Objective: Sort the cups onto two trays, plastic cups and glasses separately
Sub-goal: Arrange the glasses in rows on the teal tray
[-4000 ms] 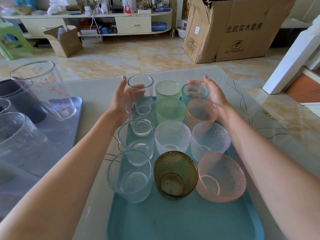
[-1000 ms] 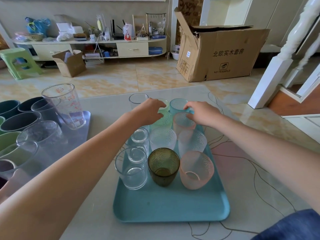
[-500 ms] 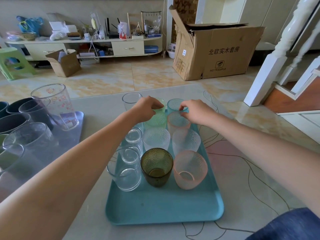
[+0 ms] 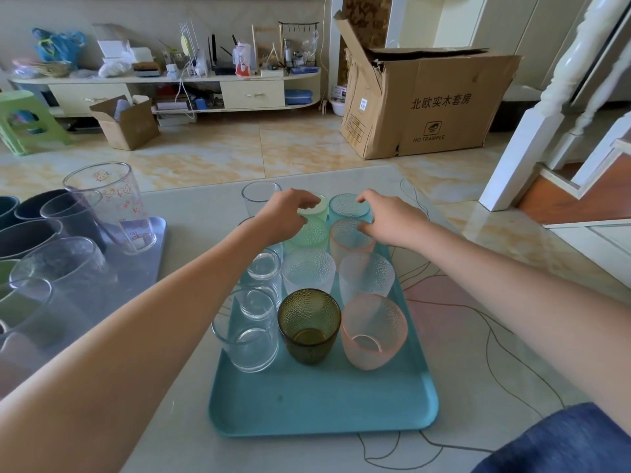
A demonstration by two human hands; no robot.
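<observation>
Since half a second ago little has changed: both hands stay at the far end of the teal tray, over the same cups, and no cup has left its place; only the view has drifted a little. At the left edge of the surface (image 4: 478,336) a grey tray (image 4: 150,240) carries the plastic cups: dark ones (image 4: 30,230) at the far left, frosted clear ones (image 4: 65,268) nearer, and a tall printed cup (image 4: 112,206) standing upright at its far right corner. To its right, the teal tray (image 4: 321,407) holds the glasses in three rows running away from the viewer: clear glasses (image 4: 249,332) along its left edge, then an olive glass (image 4: 309,326) with a frosted clear one (image 4: 308,274) behind it, then a pink glass (image 4: 374,331) along the right edge, tilted, with another clear textured one (image 4: 366,278) behind. The near end of this tray is bare. The left hand (image 4: 286,216) curls its fingers (image 4: 309,199) narrowly around the rim of a light green glass (image 4: 314,213) at the far edge. The right hand (image 4: 389,220) has its fingers (image 4: 365,199) narrow over the blue glass (image 4: 348,206) and a second pink glass (image 4: 346,237) just in front of it; whether it grips either, I cannot tell.
</observation>
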